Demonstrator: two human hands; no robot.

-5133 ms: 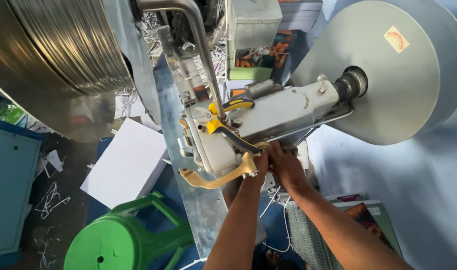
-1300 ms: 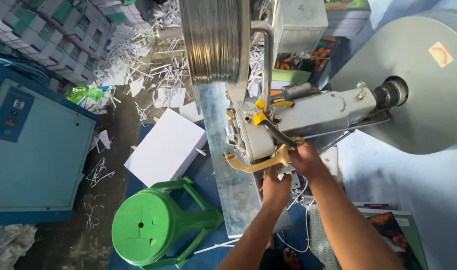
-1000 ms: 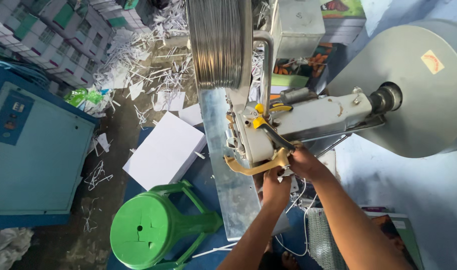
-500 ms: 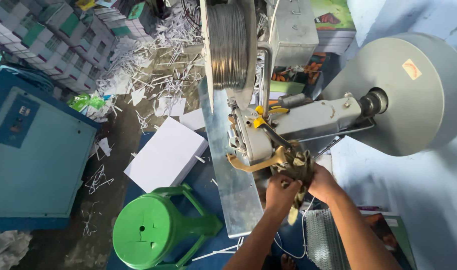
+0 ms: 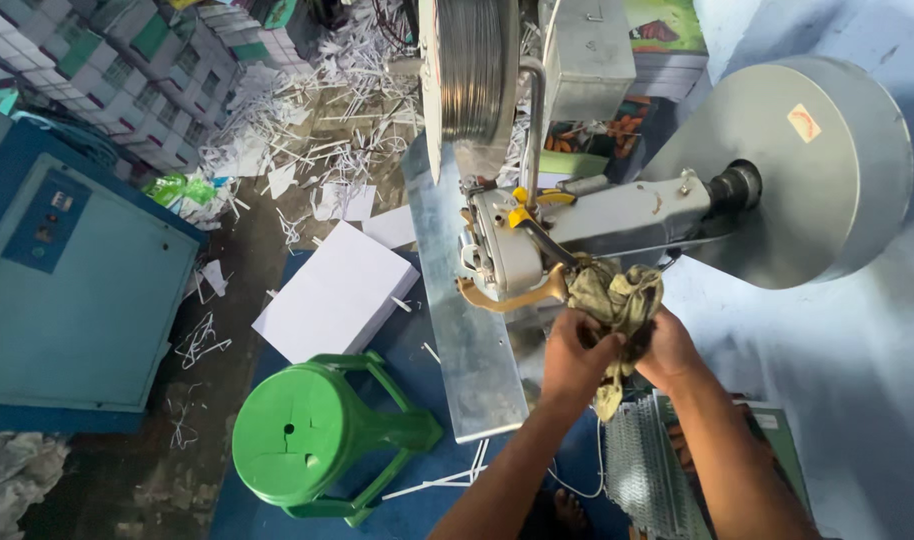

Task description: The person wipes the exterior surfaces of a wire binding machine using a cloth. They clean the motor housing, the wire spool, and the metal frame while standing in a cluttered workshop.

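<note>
Head view: left hand (image 5: 575, 352) and right hand (image 5: 665, 350), fingers pinching a crumpled, stained rag (image 5: 617, 305) against the underside of a grey wire-stitching machine (image 5: 587, 225), just beside its tan lever (image 5: 507, 296). Soft, light, limp; likely best bunched in a fist. Green stool (image 5: 302, 445) below left.

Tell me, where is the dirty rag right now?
In the head view, right of centre, the rag is bunched between the left hand and right hand, against the grey machine head.
</note>
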